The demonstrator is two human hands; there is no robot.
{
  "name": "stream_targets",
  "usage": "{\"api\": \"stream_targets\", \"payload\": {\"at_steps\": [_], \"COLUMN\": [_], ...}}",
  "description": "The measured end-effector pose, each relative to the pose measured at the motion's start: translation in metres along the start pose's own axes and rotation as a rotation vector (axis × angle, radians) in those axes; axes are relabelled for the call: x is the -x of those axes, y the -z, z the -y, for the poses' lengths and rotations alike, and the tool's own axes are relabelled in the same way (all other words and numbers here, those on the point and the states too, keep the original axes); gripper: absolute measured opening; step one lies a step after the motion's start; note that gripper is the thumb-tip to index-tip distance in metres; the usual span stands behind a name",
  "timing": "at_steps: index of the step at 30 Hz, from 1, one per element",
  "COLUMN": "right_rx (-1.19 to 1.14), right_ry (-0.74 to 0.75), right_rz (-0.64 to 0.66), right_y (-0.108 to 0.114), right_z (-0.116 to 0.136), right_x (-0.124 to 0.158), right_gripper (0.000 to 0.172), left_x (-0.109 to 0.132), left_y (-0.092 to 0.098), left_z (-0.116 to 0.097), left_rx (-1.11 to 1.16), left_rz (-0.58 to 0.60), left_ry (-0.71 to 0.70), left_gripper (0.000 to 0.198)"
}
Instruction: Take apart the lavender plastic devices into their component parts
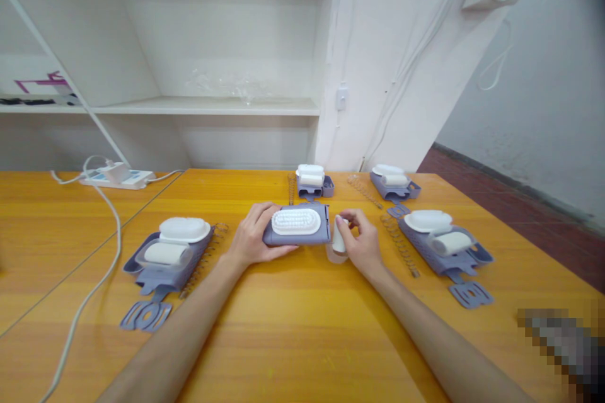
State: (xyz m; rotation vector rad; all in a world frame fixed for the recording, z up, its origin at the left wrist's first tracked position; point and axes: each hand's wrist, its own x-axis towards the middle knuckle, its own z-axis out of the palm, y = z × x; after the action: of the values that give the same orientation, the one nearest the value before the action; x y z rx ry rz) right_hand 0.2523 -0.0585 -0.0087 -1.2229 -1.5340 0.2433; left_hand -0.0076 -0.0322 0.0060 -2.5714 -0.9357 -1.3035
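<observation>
My left hand (pixel 251 234) is wrapped round the left end of a grey-purple plastic housing (pixel 305 239), held above the table. An oval white brush head (pixel 295 221) with short bristles covers the side facing me. Beside the housing's right end, my right hand (pixel 363 240) pinches a white roller (pixel 338 236) between thumb and fingers. A clear plastic piece (pixel 336 257) shows just below the roller; whether it is attached cannot be seen. The roller is very close to the housing, and I cannot tell if they touch.
Similar grey-purple parts sets (pixel 165 264) (pixel 439 245) (pixel 312 182) (pixel 392 182) surround my hands, with coil springs (pixel 401 245) beside them. A power strip (pixel 118 176) and white cable (pixel 111 208) lie at the left. Shelving (pixel 212 105) stands behind the wooden table (pixel 293 340).
</observation>
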Motion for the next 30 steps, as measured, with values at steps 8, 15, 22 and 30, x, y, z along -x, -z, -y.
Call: {"api": "stream_targets", "payload": {"at_steps": [8, 15, 22, 30], "right_rx": [0.301, 0.409, 0.459, 0.574], "right_ry": [0.198, 0.232, 0.344, 0.36], "right_rz": [0.055, 0.164, 0.426, 0.409], "right_y": [0.003, 0.007, 0.015, 0.01], "right_z": [0.007, 0.004, 0.005, 0.013], "right_x": [0.001, 0.0, -0.002, -0.002], "right_gripper": [0.023, 0.032, 0.066, 0.05], "left_x": [-0.001, -0.002, -0.003, -0.002], "left_y": [0.0, -0.001, 0.0, -0.002], "left_z": [0.0, -0.001, -0.001, 0.0], "left_rx": [-0.034, -0.064, -0.076, -0.068], "left_rz": [-0.011, -0.014, -0.033, -0.014], "left_ry": [0.062, 0.091, 0.147, 0.152], "left_gripper": [0.074, 0.071, 0.068, 0.069]}}
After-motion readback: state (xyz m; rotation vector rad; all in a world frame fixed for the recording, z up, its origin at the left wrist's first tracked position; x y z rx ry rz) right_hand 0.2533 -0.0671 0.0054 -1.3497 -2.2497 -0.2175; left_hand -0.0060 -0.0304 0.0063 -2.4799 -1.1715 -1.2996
